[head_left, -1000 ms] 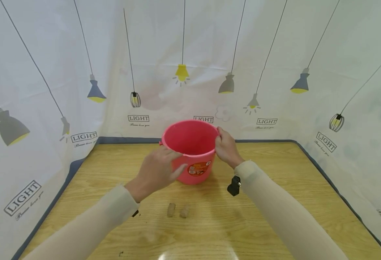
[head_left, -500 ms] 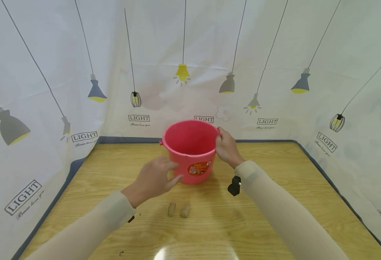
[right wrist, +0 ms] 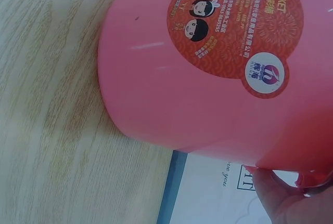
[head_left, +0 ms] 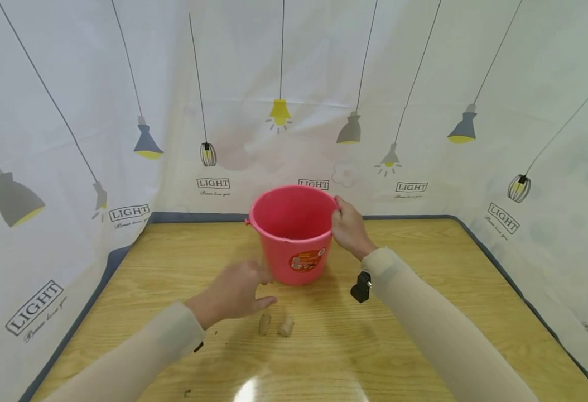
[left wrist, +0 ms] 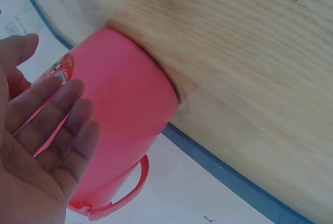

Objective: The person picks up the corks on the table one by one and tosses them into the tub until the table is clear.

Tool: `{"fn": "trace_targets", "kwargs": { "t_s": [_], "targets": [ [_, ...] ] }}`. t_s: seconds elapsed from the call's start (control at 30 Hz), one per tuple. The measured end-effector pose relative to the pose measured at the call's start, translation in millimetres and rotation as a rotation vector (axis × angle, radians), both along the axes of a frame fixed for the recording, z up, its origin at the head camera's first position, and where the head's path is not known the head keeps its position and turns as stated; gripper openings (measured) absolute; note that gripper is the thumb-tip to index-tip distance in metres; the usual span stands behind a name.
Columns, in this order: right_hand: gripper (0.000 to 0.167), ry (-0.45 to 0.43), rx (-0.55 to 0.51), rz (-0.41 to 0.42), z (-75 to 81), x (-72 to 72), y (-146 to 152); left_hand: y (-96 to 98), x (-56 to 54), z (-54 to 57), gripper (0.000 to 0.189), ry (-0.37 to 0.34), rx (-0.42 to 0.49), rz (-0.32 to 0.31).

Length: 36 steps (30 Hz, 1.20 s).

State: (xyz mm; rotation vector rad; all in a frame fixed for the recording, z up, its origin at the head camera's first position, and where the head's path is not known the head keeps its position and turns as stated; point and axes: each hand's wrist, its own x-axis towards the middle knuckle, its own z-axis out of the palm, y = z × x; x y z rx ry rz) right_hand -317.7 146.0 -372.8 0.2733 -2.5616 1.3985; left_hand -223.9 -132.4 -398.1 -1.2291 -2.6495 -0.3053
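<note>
A pink bucket (head_left: pixel 294 251) stands upright on the wooden table, its red label facing me. At its right side my right hand (head_left: pixel 349 226) grips the rim by the handle joint; the right wrist view shows the thumb (right wrist: pixel 276 193) there. Low at the bucket's left front, my left hand (head_left: pixel 234 293) has relaxed, spread fingers and holds nothing. The left wrist view shows its palm (left wrist: pixel 41 146) in front of the bucket, whose pink handle (left wrist: pixel 132 193) hangs at the far side. Just in front of the left thumb lie two small brownish, cork-like pieces, a left one (head_left: pixel 264 324) and a right one (head_left: pixel 286 326).
The wooden table (head_left: pixel 399 346) has a dark blue edging. White cloth walls (head_left: pixel 254 145) printed with lamps rise at the back and both sides, close behind the bucket. Small dark specks lie on the table at the front left.
My left hand has come off the bucket's front rim and dropped down toward the table and the two small pieces. The right hand and the bucket have stayed in place.
</note>
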Motion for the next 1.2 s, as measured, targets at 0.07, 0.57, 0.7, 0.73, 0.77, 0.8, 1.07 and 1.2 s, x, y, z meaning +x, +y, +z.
{"fn": "trace_targets", "kwargs": {
  "t_s": [0.07, 0.57, 0.7, 0.73, 0.77, 0.8, 1.07, 1.2],
  "targets": [
    [0.053, 0.003, -0.001, 0.001, -0.3, -0.5, 0.2, -0.6, 1.0, -3.3, 0.036, -0.054, -0.04, 0.009],
    [0.053, -0.004, -0.008, 0.007, -0.7, 0.2, 1.6, -2.6, 3.3, -27.2, 0.028, -0.176, -0.228, 0.0],
    [0.053, -0.002, -0.006, 0.004, -1.3, 0.0, 1.0, -2.1, 3.7, -28.5, 0.019, -0.183, -0.253, -0.011],
    [0.053, -0.001, -0.005, 0.005, -1.7, -0.5, 0.9, -2.1, 4.0, -28.7, 0.019, -0.187, -0.254, -0.013],
    [0.054, 0.0, -0.004, 0.008, -1.8, -0.7, 0.7, -2.3, 4.2, -29.4, 0.018, -0.186, -0.253, -0.016],
    [0.054, 0.001, -0.006, 0.009, -2.1, -1.1, 0.4, -2.5, 4.4, -30.1, 0.018, -0.179, -0.251, -0.021],
    [0.054, 0.013, -0.011, 0.014, -2.6, -1.8, 0.3, -4.7, 4.3, -35.5, 0.022, -0.19, -0.213, -0.051],
    [0.053, 0.017, -0.004, 0.011, -2.4, -1.5, 1.0, -5.5, 3.9, -37.9, 0.025, -0.181, -0.215, -0.056]
  ]
}}
